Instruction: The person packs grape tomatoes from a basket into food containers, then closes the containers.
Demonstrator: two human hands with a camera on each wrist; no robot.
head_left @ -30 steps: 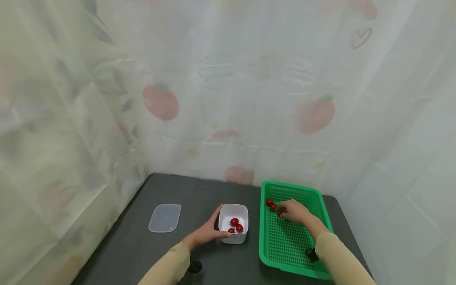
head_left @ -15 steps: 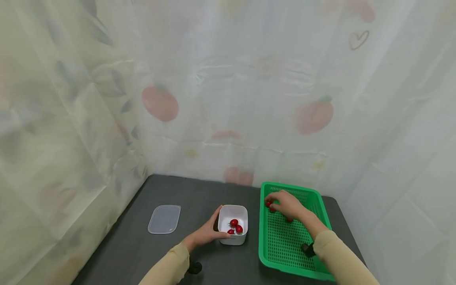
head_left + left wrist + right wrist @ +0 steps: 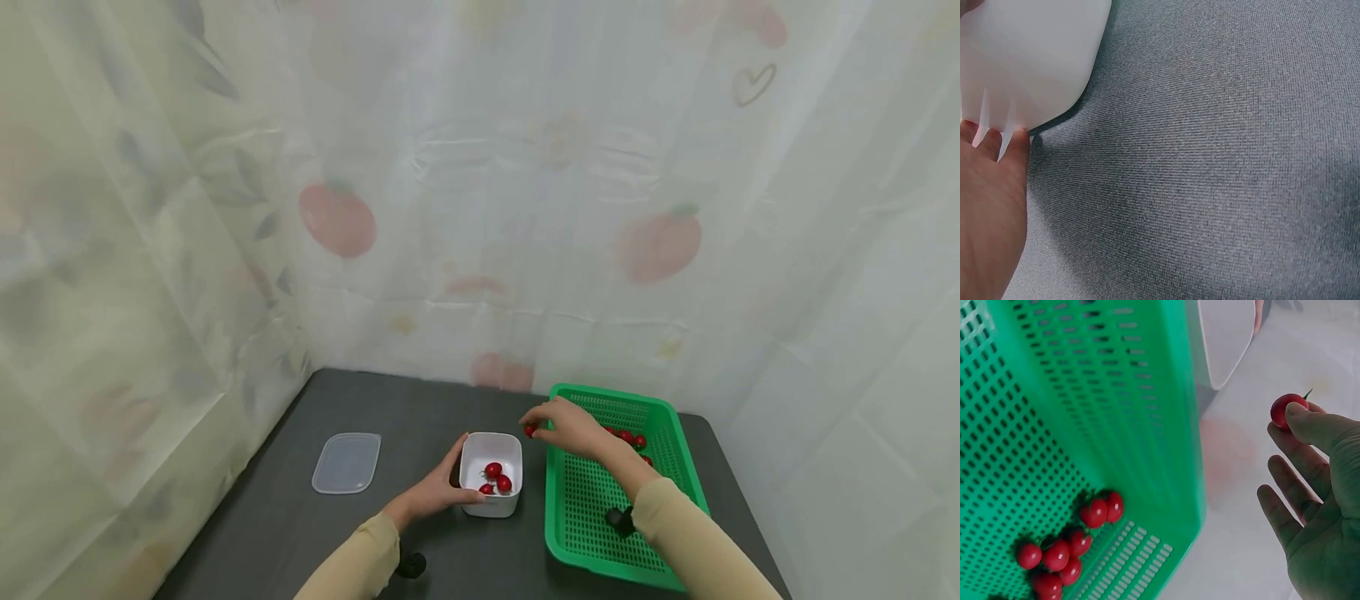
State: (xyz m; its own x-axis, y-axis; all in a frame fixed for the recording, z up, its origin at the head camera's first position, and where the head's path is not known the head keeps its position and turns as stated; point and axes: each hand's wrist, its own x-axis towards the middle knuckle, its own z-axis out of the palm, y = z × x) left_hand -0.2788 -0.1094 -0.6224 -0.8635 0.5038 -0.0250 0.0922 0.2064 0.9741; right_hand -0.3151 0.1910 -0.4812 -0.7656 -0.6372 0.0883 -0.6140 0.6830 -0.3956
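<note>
Thumb and finger of our right hand point(image 3: 573, 427) are pinching one small red tomato point(image 3: 1282, 412), whose green stalk tip is poking out on one side. The other fingers of that hand are spreading loosely apart. We are holding this tomato in the air above the gap between a white box point(image 3: 504, 505) and a green basket point(image 3: 553, 500), with the rest of the hand reaching back across the basket's left rim.

Our left hand point(image 3: 435, 487) is gripping the box, part-way open: the thumb is resting at the near wall, and the fingers are lying along the left wall towards the far left corner.

The box is standing on the dark grey tabletop point(image 3: 262, 517), in from the far edge and roughly midway between the left and right edges. Three tomatoes point(image 3: 504, 483) are lying inside it, towards the near wall.

The basket is taking up the right part of the tabletop, its far end sitting close to the far right corner. A cluster of tomatoes point(image 3: 1056, 555) is lying in its far part; in the right wrist view we are counting at least eight.

A translucent lid point(image 3: 347, 463) is lying flat towards the left edge, well apart from the box. Beyond the far edge, a pale sheet point(image 3: 450, 208) with printed fruit is hanging.
</note>
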